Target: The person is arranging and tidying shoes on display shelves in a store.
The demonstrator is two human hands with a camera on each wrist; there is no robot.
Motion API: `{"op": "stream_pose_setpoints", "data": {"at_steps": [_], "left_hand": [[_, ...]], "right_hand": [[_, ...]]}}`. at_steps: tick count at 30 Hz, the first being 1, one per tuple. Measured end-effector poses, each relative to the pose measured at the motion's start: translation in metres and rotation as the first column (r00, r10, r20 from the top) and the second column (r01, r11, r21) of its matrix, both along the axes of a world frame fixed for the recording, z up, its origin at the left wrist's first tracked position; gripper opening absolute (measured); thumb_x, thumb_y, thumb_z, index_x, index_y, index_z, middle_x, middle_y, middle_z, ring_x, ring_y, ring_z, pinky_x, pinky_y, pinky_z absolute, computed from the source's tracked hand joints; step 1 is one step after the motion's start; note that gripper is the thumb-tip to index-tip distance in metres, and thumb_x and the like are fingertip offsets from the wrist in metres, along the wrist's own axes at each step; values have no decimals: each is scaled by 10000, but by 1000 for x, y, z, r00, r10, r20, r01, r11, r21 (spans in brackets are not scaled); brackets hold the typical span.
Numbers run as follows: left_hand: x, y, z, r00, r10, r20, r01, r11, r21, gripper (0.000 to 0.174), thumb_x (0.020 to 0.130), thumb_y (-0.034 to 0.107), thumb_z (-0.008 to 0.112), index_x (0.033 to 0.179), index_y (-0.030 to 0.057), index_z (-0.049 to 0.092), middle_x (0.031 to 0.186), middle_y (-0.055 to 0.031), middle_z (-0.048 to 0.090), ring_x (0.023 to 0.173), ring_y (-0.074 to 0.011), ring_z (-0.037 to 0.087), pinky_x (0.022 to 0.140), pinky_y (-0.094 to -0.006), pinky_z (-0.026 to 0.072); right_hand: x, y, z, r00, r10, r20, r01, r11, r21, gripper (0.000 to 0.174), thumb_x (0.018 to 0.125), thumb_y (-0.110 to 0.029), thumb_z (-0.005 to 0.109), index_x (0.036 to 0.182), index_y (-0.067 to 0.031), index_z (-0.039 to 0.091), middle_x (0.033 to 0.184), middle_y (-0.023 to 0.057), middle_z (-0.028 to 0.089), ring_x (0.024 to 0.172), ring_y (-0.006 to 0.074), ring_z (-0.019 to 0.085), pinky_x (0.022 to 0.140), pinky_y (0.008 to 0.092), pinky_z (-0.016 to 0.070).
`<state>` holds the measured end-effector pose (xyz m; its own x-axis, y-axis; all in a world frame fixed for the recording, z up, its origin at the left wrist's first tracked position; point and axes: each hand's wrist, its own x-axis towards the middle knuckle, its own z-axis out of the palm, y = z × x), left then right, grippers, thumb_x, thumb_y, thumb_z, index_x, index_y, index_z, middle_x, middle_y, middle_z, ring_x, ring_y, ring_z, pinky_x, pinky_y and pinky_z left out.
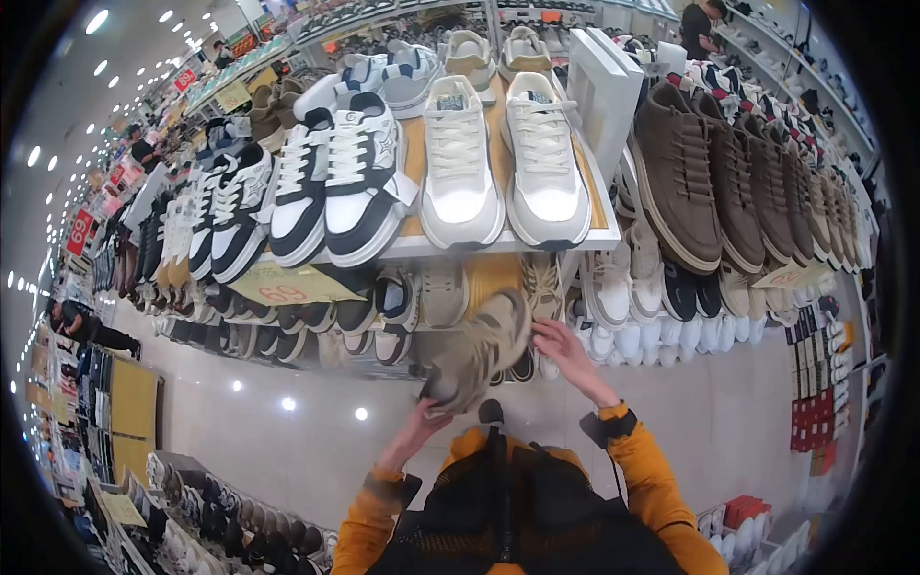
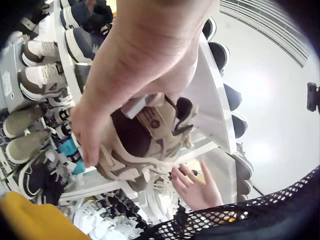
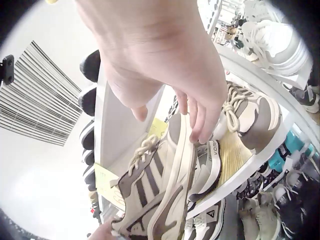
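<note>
A beige and brown sneaker [image 1: 474, 350] is held in the air in front of the shelves, blurred in the head view. My left hand [image 1: 412, 431] grips it at the heel end, fingers and thumb around the collar [image 2: 135, 160]. At the toe end, my right hand [image 1: 567, 355] has its fingers extended beside the sole. In the right wrist view the fingertips of that hand [image 3: 165, 60] appear to touch the sole edge of the sneaker [image 3: 167, 187]. Striped side panels and tied cream laces show there.
White sneakers [image 1: 546, 168] and black-and-white sneakers [image 1: 359, 182] stand on the upper shelf [image 1: 599, 235]. Brown shoes [image 1: 678, 177] line the right side. A yellow price sign [image 1: 292, 286] hangs at the shelf front. More shoes fill lower shelves, with tiled floor [image 1: 316, 402] below.
</note>
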<state>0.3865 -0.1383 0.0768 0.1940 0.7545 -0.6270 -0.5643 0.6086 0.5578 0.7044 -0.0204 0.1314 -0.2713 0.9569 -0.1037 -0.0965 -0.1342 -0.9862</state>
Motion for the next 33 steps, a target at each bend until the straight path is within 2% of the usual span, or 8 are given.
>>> {"op": "stream_pose_setpoints", "data": {"at_steps": [7, 11, 14, 15, 18, 25, 27, 33], "left_hand": [[42, 87, -11, 998, -36, -57, 50, 961, 271, 375, 980, 303, 427, 1291, 110, 346, 1306, -146, 428, 1186, -296, 476, 1044, -413, 405], [75, 141, -26, 998, -28, 49, 28, 1000, 2, 441, 963, 408, 425, 1346, 240, 287, 1316, -94, 424, 1206, -299, 440, 1046, -425, 360], [99, 167, -45, 998, 58, 13, -59, 997, 51, 464, 951, 461, 423, 1354, 275, 287, 1330, -68, 410, 1213, -302, 427, 1046, -416, 348], [89, 171, -101, 975, -42, -218, 123, 919, 373, 477, 950, 482, 410, 1365, 276, 295, 1353, -57, 380, 1231, -306, 409, 1053, -412, 333], [116, 181, -49, 997, 1, -82, 5, 997, 78, 478, 942, 503, 429, 1351, 276, 332, 1359, -44, 367, 1232, -293, 400, 1055, -406, 320], [115, 166, -51, 974, -106, -201, 124, 989, 82, 593, 940, 513, 452, 1444, 271, 257, 1421, -9, 335, 1252, -277, 389, 1061, -383, 301], [102, 164, -78, 988, -139, -68, 141, 989, 32, 626, 959, 490, 421, 1485, 243, 186, 1474, -15, 277, 1271, -246, 388, 1072, -358, 293], [132, 105, -23, 941, 212, -265, -179, 973, 143, 531, 979, 431, 426, 1405, 128, 330, 1375, -69, 444, 1209, -211, 466, 1057, -352, 341]], "right_hand": [[7, -9, -39, 996, 34, -82, -50, 979, -195, 411, 940, -194, 593, 1285, -12, 461, 1208, 119, 580, 996, 168, 609, 876, 280, 486], [32, -39, -56, 997, -71, -7, 65, 945, -319, 381, 952, -220, 571, 1254, -4, 488, 1191, 117, 593, 1001, 181, 613, 887, 290, 486], [46, -55, -57, 987, -162, 21, 157, 901, -405, 373, 976, -257, 519, 1255, -13, 482, 1207, 128, 591, 1047, 198, 604, 909, 312, 483], [50, -56, -58, 983, -180, 20, 172, 896, -410, 373, 976, -257, 519, 1255, -13, 482, 1207, 128, 591, 1047, 198, 604, 909, 312, 483], [62, -52, -65, 941, -339, -1, 292, 812, -506, 428, 947, -299, 572, 1245, -11, 465, 1192, 130, 592, 1019, 202, 610, 902, 318, 481], [103, 19, -109, 780, -602, -168, 418, 702, -576, 541, 952, -339, 542, 1350, -24, 357, 1241, 148, 550, 1079, 239, 579, 947, 339, 479], [116, 39, -115, 779, -578, -244, 370, 737, -566, 599, 932, -387, 570, 1348, -7, 367, 1250, 150, 542, 1073, 234, 581, 952, 323, 473], [141, 58, -125, 880, -468, -81, 331, 726, -602, 586, 870, -418, 655, 1228, 16, 489, 1113, 126, 623, 993, 204, 618, 876, 299, 502]]}}
